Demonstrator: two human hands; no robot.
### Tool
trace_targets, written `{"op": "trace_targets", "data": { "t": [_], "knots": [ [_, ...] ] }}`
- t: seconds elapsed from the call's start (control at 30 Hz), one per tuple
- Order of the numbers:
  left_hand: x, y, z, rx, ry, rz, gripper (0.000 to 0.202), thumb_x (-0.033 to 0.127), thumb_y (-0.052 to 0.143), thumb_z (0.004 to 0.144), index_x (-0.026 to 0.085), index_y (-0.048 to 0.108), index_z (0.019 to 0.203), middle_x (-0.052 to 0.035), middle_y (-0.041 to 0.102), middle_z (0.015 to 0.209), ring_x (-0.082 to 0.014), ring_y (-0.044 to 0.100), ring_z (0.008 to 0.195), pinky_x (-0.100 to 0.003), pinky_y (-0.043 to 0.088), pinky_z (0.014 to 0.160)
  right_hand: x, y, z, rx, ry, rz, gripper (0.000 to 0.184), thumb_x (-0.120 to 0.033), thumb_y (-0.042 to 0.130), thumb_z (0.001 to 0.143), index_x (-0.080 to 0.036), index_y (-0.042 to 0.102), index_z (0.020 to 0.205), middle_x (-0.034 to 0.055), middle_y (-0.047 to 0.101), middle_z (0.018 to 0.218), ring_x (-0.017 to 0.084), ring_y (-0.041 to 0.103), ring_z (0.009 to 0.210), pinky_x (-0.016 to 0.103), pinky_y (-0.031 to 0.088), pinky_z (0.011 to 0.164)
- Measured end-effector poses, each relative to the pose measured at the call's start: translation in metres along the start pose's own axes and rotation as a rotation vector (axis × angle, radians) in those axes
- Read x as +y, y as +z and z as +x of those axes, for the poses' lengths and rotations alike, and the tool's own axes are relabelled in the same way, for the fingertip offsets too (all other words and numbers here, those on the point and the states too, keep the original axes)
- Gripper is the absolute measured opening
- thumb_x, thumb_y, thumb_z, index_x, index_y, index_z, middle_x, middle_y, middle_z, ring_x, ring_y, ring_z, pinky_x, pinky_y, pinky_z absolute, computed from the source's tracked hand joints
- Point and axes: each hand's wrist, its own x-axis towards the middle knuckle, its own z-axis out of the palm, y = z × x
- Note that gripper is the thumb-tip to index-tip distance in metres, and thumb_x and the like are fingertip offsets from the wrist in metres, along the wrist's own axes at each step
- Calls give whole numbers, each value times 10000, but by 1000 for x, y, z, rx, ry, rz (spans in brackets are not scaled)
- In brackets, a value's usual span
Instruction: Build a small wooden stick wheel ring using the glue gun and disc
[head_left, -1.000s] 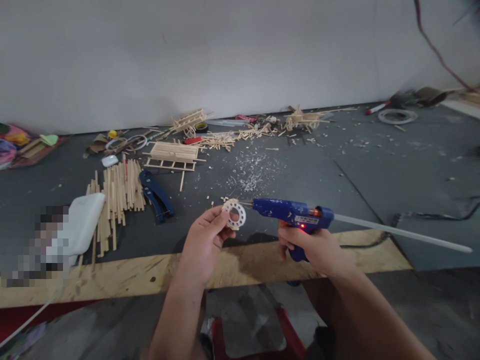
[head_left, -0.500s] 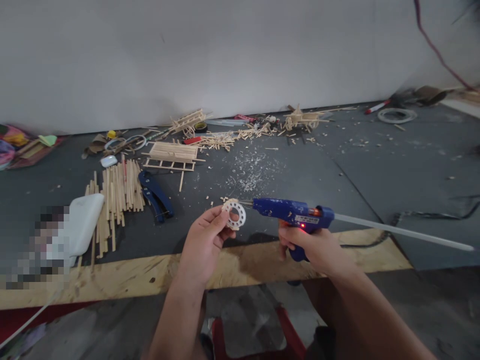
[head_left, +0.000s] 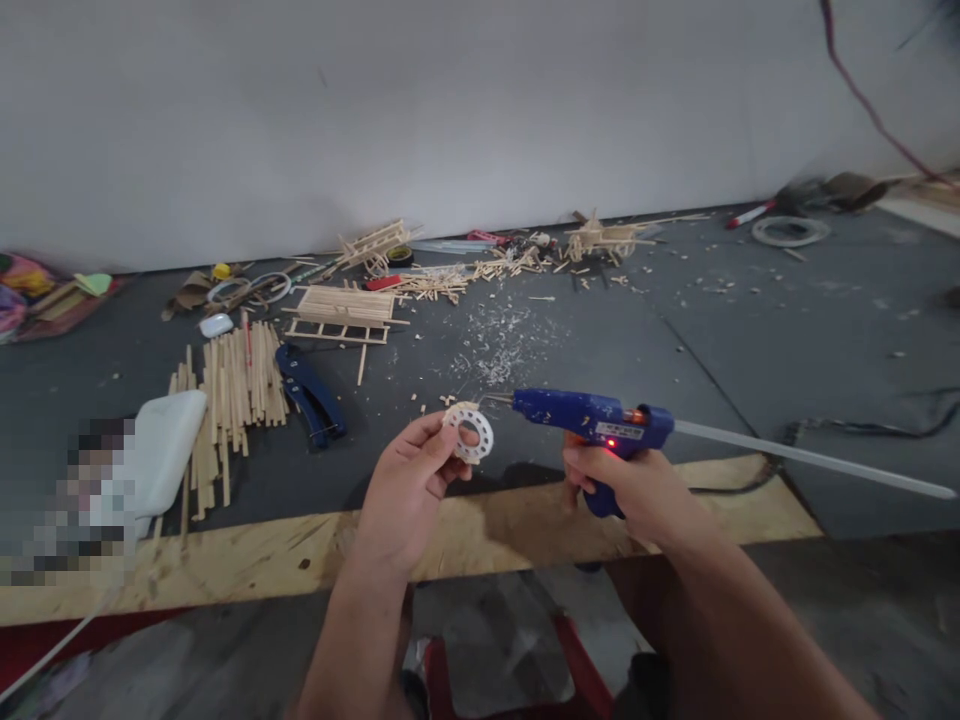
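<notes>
Overhead-down view, bench level. Dark grey work surface (head_left: 615, 350) takes up most of the view, with a raw plywood strip (head_left: 225, 560) along its near edge and a pale wall (head_left: 450, 100) behind.

Clutter, larger first: white plastic case (head_left: 169, 445) at left, a loose bundle of wooden sticks (head_left: 240, 375) just beside it, a small stick-built frame (head_left: 345, 312) beyond that, blue hand cutter (head_left: 309, 392) lying against the sticks. Stick offcuts and shavings (head_left: 502, 345) scattered mid-bench. A coil of clear tubing (head_left: 790, 231) far right.

Right hand (head_left: 637, 490) is wrapped closed round the grip of a blue hot glue gun (head_left: 592, 420), red indicator lit, clear glue stick (head_left: 810, 460) trailing out behind to the right. Nozzle points left, tip close beside the wheel's upper right rim; whether it touches cannot be told.

Left hand (head_left: 409, 480) pinches a small white perforated wheel (head_left: 468, 430), thumb and fingertips closed on its lower left edge, holding it in the air above the bench front, between the two hands. Tiny wood bits appear stuck along its top rim.

Handling judgement: wheel looks very light, thin and stiff, plastic, likely smooth enough to slip under a loose pinch. Glued wood bits probably fragile while glue is soft. Best hold is the bare rim opposite the nozzle, as now, or through the centre hole, keeping fingers off fresh hot glue.
</notes>
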Motion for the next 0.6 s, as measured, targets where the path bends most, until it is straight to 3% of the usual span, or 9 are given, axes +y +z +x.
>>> {"op": "trace_targets", "data": {
  "t": [0.27, 0.4, 0.5, 0.6],
  "knots": [
    [-1, -3, -1, -21, 55, 14, 115, 266, 707, 766, 179, 715, 841, -21, 679, 792, -93, 568, 665, -199, 472, 592, -8, -3, 2, -24, -7, 250, 149, -281, 689, 667, -202, 568, 634, -50, 447, 508, 114, 460, 425, 292, 461, 459],
    [0, -3, 0, 1, 78, 21, 110, 272, 701, 773, 186, 716, 841, -21, 686, 819, -95, 579, 676, -201, 481, 595, -18, -6, 7, 141, -54, 394, 159, -262, 702, 647, -210, 556, 678, -47, 494, 522, 90, 395, 405, 241, 395, 378],
    [1, -6, 1, 47, 133, 65, 110, 276, 701, 776, 190, 719, 843, -25, 700, 866, -100, 601, 718, -199, 496, 615, -22, -15, 17, 232, -2, 351, 193, -314, 723, 670, -197, 569, 682, -6, 580, 593, 93, 438, 425, 226, 382, 366],
    [3, -10, 3, 130, 207, 108, 118, 265, 713, 767, 192, 714, 861, -23, 711, 881, -109, 627, 750, -209, 520, 646, -19, -30, 29, 210, 144, 190, 289, -471, 672, 736, -187, 621, 726, 57, 643, 667, 162, 565, 527, 272, 464, 432]
  ]
}}
